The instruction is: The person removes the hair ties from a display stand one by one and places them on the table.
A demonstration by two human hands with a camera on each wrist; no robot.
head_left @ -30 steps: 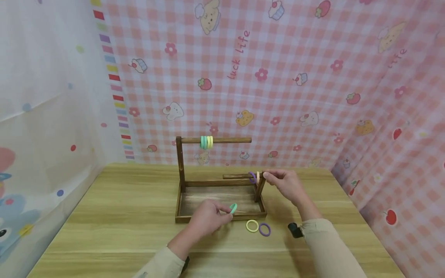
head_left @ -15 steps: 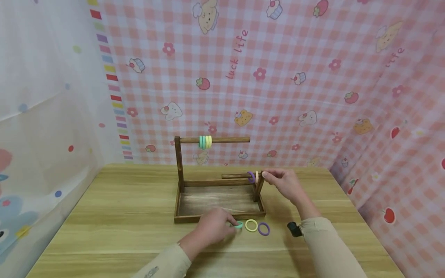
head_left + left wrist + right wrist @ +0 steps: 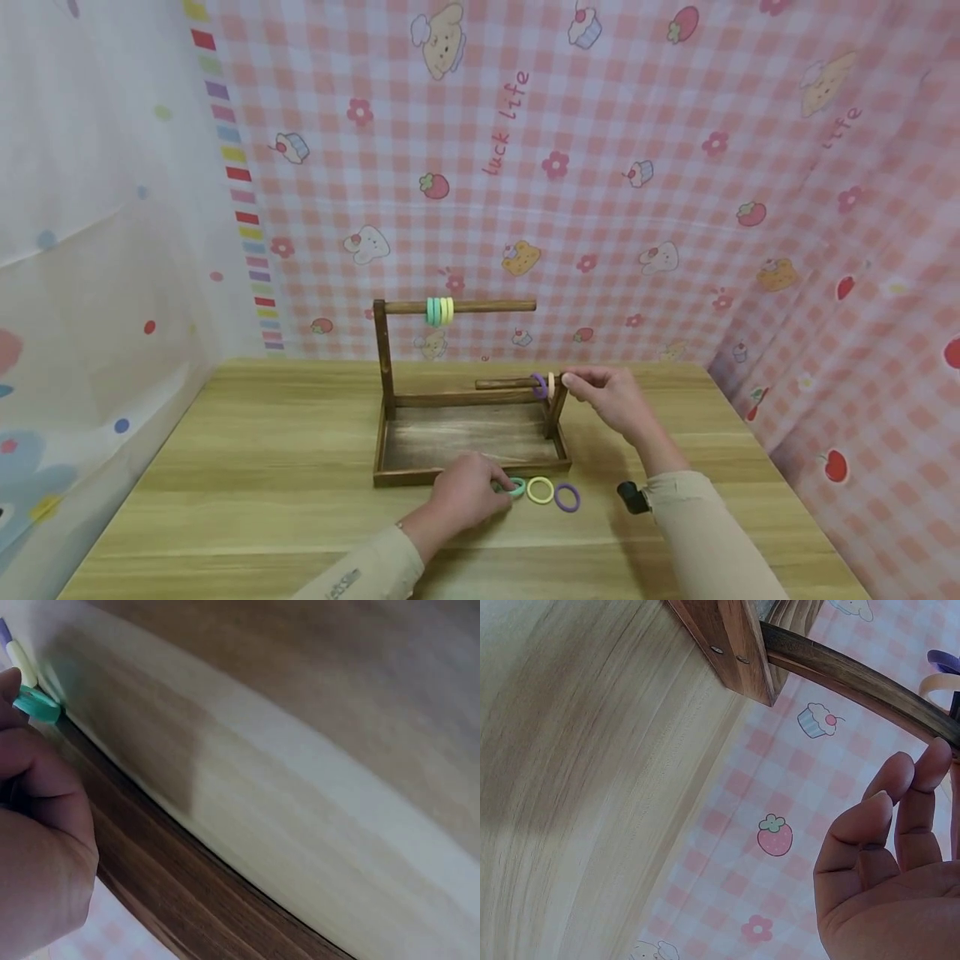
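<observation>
- Pinching a smooth, mint-green round ring [image 3: 43, 706] by its edge, the left hand [image 3: 468, 489] is low at the front of the dark-brown wooden rack [image 3: 405, 478]; thumb contact is partly hidden.
- That ring sits at the table [image 3: 225, 483], tilted in the fingers, just beside a thin pale-yellow round ring [image 3: 540, 502].
- It should be light and stiff, probably plastic or painted wood; I cannot tell which.
- Its glossy-looking face may be a little slippery, though hardly fragile; the rim, between thumb and forefinger, seems the best hold.
- The right hand [image 3: 615, 402] pinches the top of the rack's short brown wooden post [image 3: 555, 412], its other fingers loosely bent; the rack looks stiff and heavier than any ring.
- In looks, the green ring is evenly coloured with a broad band and open centre; a thin purple round ring [image 3: 578, 498] lies beyond the yellow one.
</observation>
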